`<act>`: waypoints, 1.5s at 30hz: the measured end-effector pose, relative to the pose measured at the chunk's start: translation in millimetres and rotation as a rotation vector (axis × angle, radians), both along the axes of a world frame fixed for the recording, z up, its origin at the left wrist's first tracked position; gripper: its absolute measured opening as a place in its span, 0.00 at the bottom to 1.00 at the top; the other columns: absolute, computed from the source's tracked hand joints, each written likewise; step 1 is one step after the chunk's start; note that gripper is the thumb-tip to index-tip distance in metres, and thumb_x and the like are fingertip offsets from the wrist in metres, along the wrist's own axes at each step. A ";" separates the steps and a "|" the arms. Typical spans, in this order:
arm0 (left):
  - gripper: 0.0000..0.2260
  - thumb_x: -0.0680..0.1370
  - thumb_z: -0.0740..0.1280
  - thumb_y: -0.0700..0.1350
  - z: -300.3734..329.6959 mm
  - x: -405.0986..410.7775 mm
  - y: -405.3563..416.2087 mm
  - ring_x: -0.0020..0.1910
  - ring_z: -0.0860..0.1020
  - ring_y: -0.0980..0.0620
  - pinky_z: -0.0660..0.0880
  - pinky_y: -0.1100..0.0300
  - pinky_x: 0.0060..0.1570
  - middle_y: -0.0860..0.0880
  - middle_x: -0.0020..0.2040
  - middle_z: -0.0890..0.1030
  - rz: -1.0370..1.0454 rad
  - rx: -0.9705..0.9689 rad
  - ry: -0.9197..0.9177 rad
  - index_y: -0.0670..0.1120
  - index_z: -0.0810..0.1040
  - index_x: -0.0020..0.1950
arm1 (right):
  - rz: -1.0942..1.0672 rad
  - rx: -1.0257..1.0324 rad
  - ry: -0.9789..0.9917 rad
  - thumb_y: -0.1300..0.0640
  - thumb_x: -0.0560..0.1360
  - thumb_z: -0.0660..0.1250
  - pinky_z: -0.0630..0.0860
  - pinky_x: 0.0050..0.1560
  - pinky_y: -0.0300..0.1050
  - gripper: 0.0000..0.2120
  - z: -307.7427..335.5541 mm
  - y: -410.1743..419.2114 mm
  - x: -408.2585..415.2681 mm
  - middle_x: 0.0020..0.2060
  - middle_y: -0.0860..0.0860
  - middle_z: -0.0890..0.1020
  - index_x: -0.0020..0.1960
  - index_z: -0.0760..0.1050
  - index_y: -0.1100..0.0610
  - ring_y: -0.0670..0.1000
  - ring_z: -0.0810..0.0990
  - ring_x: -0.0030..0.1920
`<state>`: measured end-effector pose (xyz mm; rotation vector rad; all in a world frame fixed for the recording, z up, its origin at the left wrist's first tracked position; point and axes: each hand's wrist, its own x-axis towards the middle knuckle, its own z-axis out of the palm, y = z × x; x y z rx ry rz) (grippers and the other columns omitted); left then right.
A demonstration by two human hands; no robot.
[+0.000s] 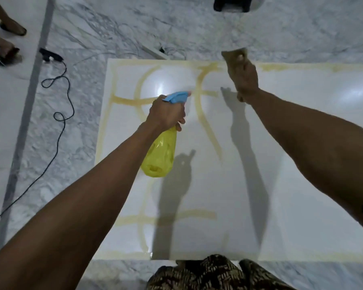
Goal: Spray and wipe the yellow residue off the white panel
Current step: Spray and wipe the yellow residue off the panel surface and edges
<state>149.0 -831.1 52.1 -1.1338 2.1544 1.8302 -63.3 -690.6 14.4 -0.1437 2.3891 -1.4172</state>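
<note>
You are looking down at a white panel (249,164) lying flat on a grey-veined marble floor (92,28). Yellow residue (205,122) marks the panel in curved and straight streaks, mostly across its left half and along its far edge, with more lines near the edge closest to you.

Your left hand (166,113) is wrapped around the neck of a spray bottle (158,152), held in the air above the left part of the panel. The bottle has a clear yellow body and a blue trigger head (177,96), and its nozzle points away from you toward the streaks. Its shadow falls on the panel just to the right.

Your right hand (244,79) reaches to the far edge of the panel with its fingers closed around a brownish cloth (234,56), which is blurred. You cannot tell whether the cloth touches the surface.

A black cable (59,114) loops over the floor to the left of the panel. In the top left corner, another person's feet in sandals (8,38) stand on the floor. Patterned dark fabric (208,273) shows at the bottom edge, nearest to you.
</note>
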 end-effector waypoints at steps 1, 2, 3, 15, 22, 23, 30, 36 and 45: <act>0.17 0.83 0.61 0.38 -1.6 -7.3 -4.9 0.33 0.81 0.48 0.78 0.59 0.26 0.43 0.38 0.79 0.006 0.022 0.004 0.51 0.84 0.65 | -0.034 -0.071 -0.133 0.47 0.85 0.51 0.78 0.49 0.46 0.23 -2.8 -9.9 -8.7 0.53 0.58 0.82 0.59 0.78 0.61 0.55 0.81 0.52; 0.17 0.83 0.61 0.38 -2.9 -14.9 -9.8 0.33 0.81 0.48 0.78 0.59 0.26 0.43 0.37 0.78 0.009 0.041 0.010 0.52 0.83 0.66 | -0.048 -0.156 -0.281 0.49 0.85 0.51 0.79 0.54 0.43 0.22 -3.3 -19.6 -14.6 0.55 0.56 0.82 0.61 0.77 0.62 0.54 0.81 0.54; 0.18 0.83 0.61 0.38 -4.4 -23.4 -15.0 0.34 0.81 0.48 0.79 0.58 0.27 0.43 0.37 0.78 0.012 0.053 0.009 0.52 0.83 0.66 | -0.013 -0.197 -0.416 0.49 0.85 0.51 0.78 0.59 0.45 0.22 -6.8 -27.8 -17.9 0.58 0.56 0.82 0.64 0.76 0.63 0.54 0.81 0.56; 0.25 0.70 0.67 0.57 -32.8 -64.4 -52.7 0.36 0.85 0.41 0.86 0.43 0.48 0.43 0.37 0.85 0.077 -0.059 -0.145 0.47 0.85 0.64 | 0.144 -0.354 -0.838 0.45 0.83 0.56 0.81 0.53 0.47 0.23 -20.6 -74.4 -0.2 0.55 0.58 0.85 0.62 0.78 0.62 0.55 0.84 0.55; 0.19 0.79 0.64 0.42 -42.5 -63.7 -56.0 0.37 0.86 0.46 0.85 0.49 0.36 0.43 0.40 0.83 0.065 -0.031 -0.065 0.48 0.83 0.68 | 0.037 0.240 0.174 0.46 0.85 0.49 0.71 0.52 0.42 0.25 -11.7 -64.5 -45.7 0.59 0.60 0.81 0.64 0.76 0.62 0.58 0.79 0.61; 0.18 0.80 0.64 0.41 -44.6 -61.8 -55.4 0.37 0.86 0.47 0.84 0.51 0.35 0.44 0.39 0.82 0.069 -0.036 -0.051 0.50 0.83 0.68 | 0.050 0.330 0.270 0.45 0.84 0.48 0.69 0.51 0.45 0.26 -18.2 -62.8 -50.4 0.59 0.61 0.81 0.65 0.75 0.60 0.59 0.78 0.60; 0.17 0.84 0.63 0.43 -56.2 -36.9 -52.0 0.38 0.85 0.47 0.81 0.56 0.32 0.45 0.39 0.81 0.069 -0.041 -0.027 0.54 0.83 0.69 | 0.624 0.766 0.178 0.41 0.83 0.45 0.44 0.74 0.69 0.30 -116.2 -56.2 -19.0 0.81 0.56 0.50 0.81 0.47 0.51 0.64 0.47 0.79; 0.16 0.84 0.64 0.43 -55.5 1.6 -51.2 0.40 0.86 0.43 0.83 0.51 0.34 0.45 0.39 0.82 0.078 -0.084 -0.072 0.55 0.84 0.68 | 0.752 0.833 0.335 0.36 0.76 0.36 0.45 0.75 0.70 0.38 -122.4 -23.0 37.8 0.81 0.55 0.52 0.81 0.49 0.52 0.65 0.47 0.79; 0.14 0.84 0.64 0.43 -33.9 97.6 11.6 0.35 0.84 0.49 0.82 0.57 0.30 0.44 0.42 0.83 0.073 -0.061 -0.044 0.57 0.83 0.64 | 0.799 0.831 0.336 0.37 0.76 0.35 0.47 0.74 0.70 0.38 -118.5 60.5 190.7 0.80 0.54 0.54 0.81 0.49 0.54 0.67 0.48 0.79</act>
